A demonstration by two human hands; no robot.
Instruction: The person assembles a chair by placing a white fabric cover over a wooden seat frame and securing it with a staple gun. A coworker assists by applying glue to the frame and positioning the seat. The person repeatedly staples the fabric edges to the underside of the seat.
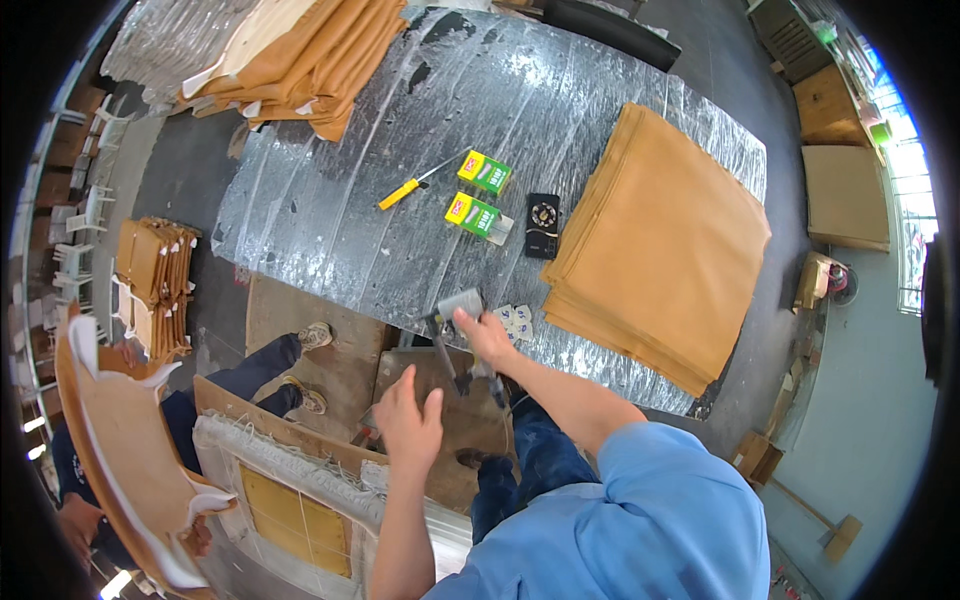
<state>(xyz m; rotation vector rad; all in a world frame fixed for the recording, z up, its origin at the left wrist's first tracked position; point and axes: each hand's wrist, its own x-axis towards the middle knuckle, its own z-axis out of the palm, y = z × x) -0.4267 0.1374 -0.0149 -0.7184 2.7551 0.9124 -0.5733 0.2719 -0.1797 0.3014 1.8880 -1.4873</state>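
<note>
My right hand (485,340) is wrapped around a staple gun (460,302) with a silver head and dark body, held at the near edge of the plastic-covered table (330,230). An air hose (508,425) appears to hang below it. My left hand (408,422), empty with fingers spread, is raised beside the gun. Several white round labels (517,318) lie just past my right hand. Farther back are two yellow-green boxes (484,172), a yellow-handled screwdriver (400,193) and a black phone (541,225). A stack of tan sheets (665,250) covers the table's right side.
At lower left, another person carries a tan upholstered panel (130,440). A frame with white padding (300,480) stands left of my legs. More tan covers (300,60) are piled at far left, with stacked tan pieces (155,280) below. A black chair (610,35) stands behind the table.
</note>
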